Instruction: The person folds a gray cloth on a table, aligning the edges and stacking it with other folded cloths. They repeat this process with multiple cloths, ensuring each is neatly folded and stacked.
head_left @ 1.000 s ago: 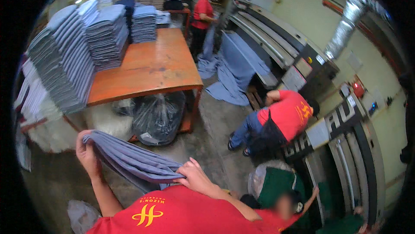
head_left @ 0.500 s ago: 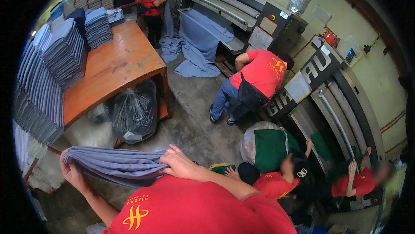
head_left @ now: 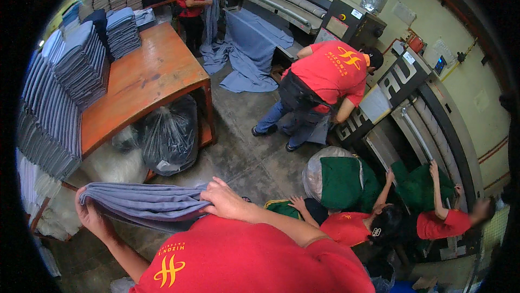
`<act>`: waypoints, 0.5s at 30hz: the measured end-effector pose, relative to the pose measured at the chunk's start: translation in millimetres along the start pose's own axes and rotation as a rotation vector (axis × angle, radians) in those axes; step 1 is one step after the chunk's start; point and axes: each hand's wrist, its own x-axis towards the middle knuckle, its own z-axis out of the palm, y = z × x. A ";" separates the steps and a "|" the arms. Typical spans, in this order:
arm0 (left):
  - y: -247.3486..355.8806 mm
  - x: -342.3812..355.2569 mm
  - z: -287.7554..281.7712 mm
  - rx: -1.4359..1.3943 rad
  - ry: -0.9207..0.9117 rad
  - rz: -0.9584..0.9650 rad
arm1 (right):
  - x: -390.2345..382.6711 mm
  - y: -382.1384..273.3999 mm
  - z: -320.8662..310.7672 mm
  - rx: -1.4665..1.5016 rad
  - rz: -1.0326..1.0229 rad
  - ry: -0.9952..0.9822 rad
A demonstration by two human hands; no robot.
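Observation:
A long blue-grey cloth [head_left: 146,200], gathered in lengthwise folds, stretches between my two hands in front of my chest. My left hand [head_left: 91,214] is closed round its left end, thumb and fingers pinching the layers. At the other end my right hand [head_left: 222,198] grips the folds, its fingers bent over the cloth and partly hidden behind it. The lower layers sag a little in the middle.
An orange table [head_left: 157,84] carries tall stacks of folded cloths [head_left: 51,109]. Beneath it lies a black plastic bag [head_left: 170,136]. Co-workers in red shirts stand by two large roller machines [head_left: 428,125]. A green cloth bundle [head_left: 346,182] rests in clear plastic to my right.
My hands and the cloth stay almost still. The bending co-worker has shifted and risen slightly. At right, two people have moved green cloth upward onto the machine.

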 end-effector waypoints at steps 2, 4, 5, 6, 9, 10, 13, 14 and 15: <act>0.8 -1.6 -3.0 -0.007 0.009 -0.001 | 0.1 -0.6 0.7 0.005 -0.008 0.002; 1.3 -3.1 -7.1 -0.068 -0.012 -0.020 | 0.2 -0.8 1.7 0.020 -0.019 0.010; 1.9 -3.5 -9.6 -0.029 0.013 -0.017 | 0.4 -1.2 2.4 0.014 -0.032 0.012; 2.2 -4.0 -12.2 -0.023 0.020 -0.023 | 0.6 -1.4 3.4 0.008 -0.046 0.015; 4.4 -4.6 -20.2 -0.016 0.016 -0.020 | 1.1 -4.0 7.5 0.014 -0.067 0.022; 5.5 -4.8 -22.5 -0.046 -0.009 -0.014 | 1.2 -5.2 9.0 0.022 -0.058 0.013; 7.9 -6.4 -27.1 -0.043 0.009 0.001 | 0.1 -8.6 13.0 -0.005 -0.035 -0.004; 8.7 -7.3 -28.1 -0.031 0.013 0.007 | -0.7 -9.6 14.0 0.000 -0.055 0.016; 9.6 -8.1 -29.1 -0.019 0.018 0.014 | -1.2 -10.5 14.8 0.002 -0.057 0.015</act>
